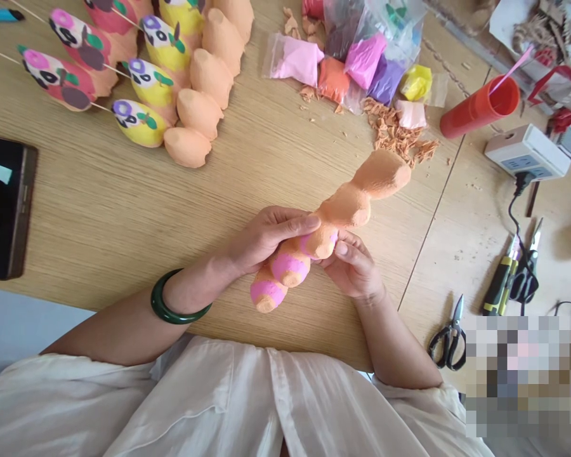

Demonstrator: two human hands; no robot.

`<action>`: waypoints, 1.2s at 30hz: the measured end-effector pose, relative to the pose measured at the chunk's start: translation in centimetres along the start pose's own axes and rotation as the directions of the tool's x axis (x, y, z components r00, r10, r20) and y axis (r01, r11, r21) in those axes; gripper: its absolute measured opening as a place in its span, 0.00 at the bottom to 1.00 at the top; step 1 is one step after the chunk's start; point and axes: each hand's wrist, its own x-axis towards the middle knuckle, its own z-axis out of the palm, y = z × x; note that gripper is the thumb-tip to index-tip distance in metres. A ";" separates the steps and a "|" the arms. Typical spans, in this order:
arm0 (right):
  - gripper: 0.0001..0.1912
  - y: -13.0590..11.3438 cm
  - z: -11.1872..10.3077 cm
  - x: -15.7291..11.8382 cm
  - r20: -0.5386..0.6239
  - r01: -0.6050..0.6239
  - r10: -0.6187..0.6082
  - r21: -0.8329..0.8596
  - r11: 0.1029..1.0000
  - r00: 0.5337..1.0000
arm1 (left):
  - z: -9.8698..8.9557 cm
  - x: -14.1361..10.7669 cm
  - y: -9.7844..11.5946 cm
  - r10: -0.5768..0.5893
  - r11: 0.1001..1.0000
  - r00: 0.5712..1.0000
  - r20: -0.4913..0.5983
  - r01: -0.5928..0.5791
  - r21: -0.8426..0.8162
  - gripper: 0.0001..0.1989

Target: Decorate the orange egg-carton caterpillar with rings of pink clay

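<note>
An orange, lumpy strip (pixel 347 206) like a row of egg-carton cups is held up at a slant over the table. Pink clay covers parts of its lower bumps; the upper two are plain orange. My left hand (pixel 271 235) is closed round the strip's left side, its thumb resting on top near the middle. At the right edge of the middle bump, beside a bit of pink, my right hand (pixel 354 260) has its thumb and bent fingers against the strip. Some of its fingertips are hidden behind the bump.
Painted bumpy strips (pixel 145 124) with faces stand at the upper left, near a phone (pixel 4 206). Bagged coloured clay (pixel 333 79) and orange scraps (pixel 397 130) lie at the back. Rightward are a red tube (pixel 478 108), a power strip (pixel 528 152) and scissors (pixel 450 339).
</note>
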 end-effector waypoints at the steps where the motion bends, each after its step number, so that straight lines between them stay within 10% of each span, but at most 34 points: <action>1: 0.21 0.0 -0.1 0.0 0.005 -0.010 0.010 0.008 1.000 1.000 | 0.1 0.1 0.0 0.016 1.000 1.000 -0.008 -0.015 0.018 0.29; 22: 0.18 0.1 -0.4 0.5 -0.116 -0.054 0.077 0.187 0.981 0.990 | 0.2 0.2 -0.3 0.038 0.999 0.998 -0.040 -0.039 -0.038 0.25; 36: 0.18 0.0 -0.6 0.2 -0.093 -0.068 0.086 0.180 0.981 0.992 | -0.3 0.1 -1.0 0.102 0.988 0.979 0.174 -0.079 -0.133 0.18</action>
